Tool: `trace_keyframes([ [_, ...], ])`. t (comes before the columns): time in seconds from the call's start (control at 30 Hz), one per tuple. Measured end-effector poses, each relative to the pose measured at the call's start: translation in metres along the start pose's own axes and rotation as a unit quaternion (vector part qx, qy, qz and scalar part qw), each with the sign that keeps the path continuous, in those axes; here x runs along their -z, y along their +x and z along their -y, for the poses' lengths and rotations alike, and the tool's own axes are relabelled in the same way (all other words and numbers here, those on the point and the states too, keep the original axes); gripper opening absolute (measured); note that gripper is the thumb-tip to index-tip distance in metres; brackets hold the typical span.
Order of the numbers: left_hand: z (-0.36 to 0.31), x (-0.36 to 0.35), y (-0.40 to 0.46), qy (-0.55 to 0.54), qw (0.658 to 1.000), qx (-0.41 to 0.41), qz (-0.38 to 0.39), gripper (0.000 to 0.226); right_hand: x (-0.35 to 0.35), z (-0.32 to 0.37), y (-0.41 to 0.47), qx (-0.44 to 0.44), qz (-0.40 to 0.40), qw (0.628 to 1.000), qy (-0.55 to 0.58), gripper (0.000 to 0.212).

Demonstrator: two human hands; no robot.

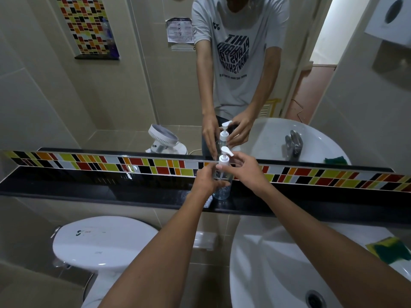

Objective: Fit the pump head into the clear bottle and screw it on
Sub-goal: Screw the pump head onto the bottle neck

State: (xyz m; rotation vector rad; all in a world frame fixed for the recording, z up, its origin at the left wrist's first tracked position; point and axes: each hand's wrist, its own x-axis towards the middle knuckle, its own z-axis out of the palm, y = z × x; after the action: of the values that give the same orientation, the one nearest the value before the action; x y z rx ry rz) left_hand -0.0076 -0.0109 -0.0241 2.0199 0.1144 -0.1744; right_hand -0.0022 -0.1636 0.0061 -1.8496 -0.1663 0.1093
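Left hand (205, 180) wraps the clear bottle (222, 190), hiding most of it; right hand (239, 166) pinches the pump head (224, 157) collar, threads can't be seen.

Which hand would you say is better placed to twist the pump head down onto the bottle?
Right. The right hand is already at the pump head, while the left hand grips the clear bottle.

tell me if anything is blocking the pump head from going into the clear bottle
Nothing visible does. The pump head already sits on the clear bottle, held by the left hand, with the right hand at its collar.
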Motion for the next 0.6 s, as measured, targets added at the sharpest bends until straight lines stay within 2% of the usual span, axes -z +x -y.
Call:
trace_keyframes([
  [0.1, 0.0006, 0.0010, 0.0001, -0.011, 1.000, 0.001, 0.003, 0.068, -0.0049, 0.0036, 0.0024, 0.008, 0.049, 0.999, -0.005, 0.055],
  [0.2, 0.0003, 0.0008, -0.0009, -0.010, 1.000, 0.002, 0.001, 0.069, -0.0087, 0.0021, 0.0010, 0.019, 0.017, 1.000, -0.006, 0.049],
  [0.6, 0.0053, -0.0021, 0.0019, -0.004, 1.000, -0.005, -0.014, 0.074, -0.0098, 0.0022, -0.0003, 0.006, -0.058, 0.998, -0.034, 0.047],
])
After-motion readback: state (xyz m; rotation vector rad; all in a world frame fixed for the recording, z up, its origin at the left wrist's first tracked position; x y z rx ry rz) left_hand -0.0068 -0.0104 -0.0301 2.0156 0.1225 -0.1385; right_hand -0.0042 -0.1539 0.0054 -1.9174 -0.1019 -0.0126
